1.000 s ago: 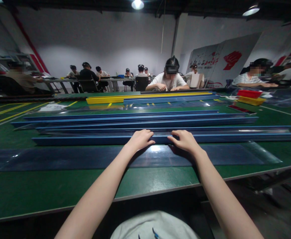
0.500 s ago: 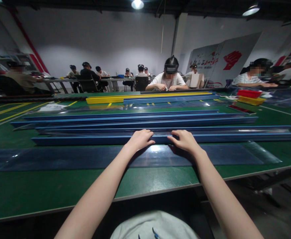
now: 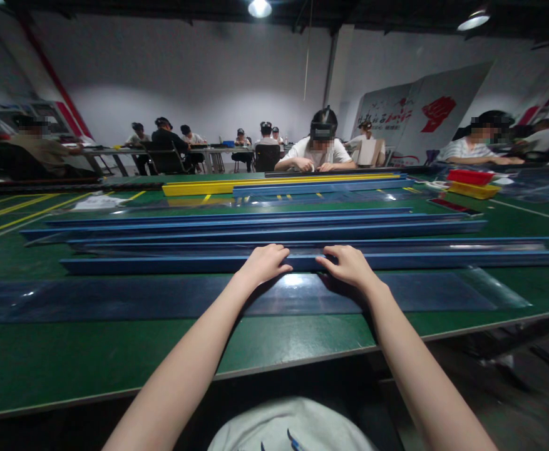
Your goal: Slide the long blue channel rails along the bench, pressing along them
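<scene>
Both hands rest on the nearest long blue channel strip (image 3: 161,265), which lies across the table. My left hand (image 3: 267,262) grips its near wall, thumb in front and fingers over the top edge. A short stretch of the strip away, my right hand (image 3: 347,263) holds the same wall, also with the thumb in front; its fingertips are partly hidden inside the channel. Between me and the strip lies a flat clear plastic sleeve (image 3: 138,297), bluish and shiny. Just beyond the held strip are more blue channel strips (image 3: 255,235), lying side by side.
A yellow strip (image 3: 194,188) and a lighter blue strip (image 3: 321,186) lie farther back on the green table (image 3: 91,363). Red and yellow bins (image 3: 474,188) and a phone (image 3: 455,207) are at the right. A co-worker (image 3: 318,147) sits opposite; several other people sit behind.
My hands and the strips stay in place. The co-worker opposite moves one hand slightly.
</scene>
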Demonstrator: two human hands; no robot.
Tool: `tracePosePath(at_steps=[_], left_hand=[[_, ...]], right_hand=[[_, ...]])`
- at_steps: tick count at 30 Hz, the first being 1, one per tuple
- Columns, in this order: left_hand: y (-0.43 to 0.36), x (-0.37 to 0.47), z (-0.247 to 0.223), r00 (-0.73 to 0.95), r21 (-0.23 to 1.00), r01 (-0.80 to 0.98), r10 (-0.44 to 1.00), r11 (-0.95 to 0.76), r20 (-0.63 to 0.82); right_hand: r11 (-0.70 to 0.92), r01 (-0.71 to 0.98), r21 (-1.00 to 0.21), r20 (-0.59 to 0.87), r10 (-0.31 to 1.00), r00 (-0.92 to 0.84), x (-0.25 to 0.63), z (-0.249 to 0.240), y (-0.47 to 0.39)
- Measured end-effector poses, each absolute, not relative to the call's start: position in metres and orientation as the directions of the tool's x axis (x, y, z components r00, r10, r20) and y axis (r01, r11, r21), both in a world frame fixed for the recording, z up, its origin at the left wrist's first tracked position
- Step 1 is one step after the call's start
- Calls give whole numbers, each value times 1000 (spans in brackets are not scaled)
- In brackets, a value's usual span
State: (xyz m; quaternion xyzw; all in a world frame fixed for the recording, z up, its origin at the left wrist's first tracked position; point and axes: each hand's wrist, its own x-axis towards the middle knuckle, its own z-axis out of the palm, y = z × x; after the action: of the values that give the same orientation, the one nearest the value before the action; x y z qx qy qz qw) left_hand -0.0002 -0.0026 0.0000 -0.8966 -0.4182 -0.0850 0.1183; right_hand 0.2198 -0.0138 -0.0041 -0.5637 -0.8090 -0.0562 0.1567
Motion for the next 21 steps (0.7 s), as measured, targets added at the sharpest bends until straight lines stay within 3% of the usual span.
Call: tracePosePath(at_steps=[21], left_hand=[[-4,0,2,628,-125,776,741,-618,237]], right_hand=[[357,930,-94,319,895,-311,220,-5,-13]])
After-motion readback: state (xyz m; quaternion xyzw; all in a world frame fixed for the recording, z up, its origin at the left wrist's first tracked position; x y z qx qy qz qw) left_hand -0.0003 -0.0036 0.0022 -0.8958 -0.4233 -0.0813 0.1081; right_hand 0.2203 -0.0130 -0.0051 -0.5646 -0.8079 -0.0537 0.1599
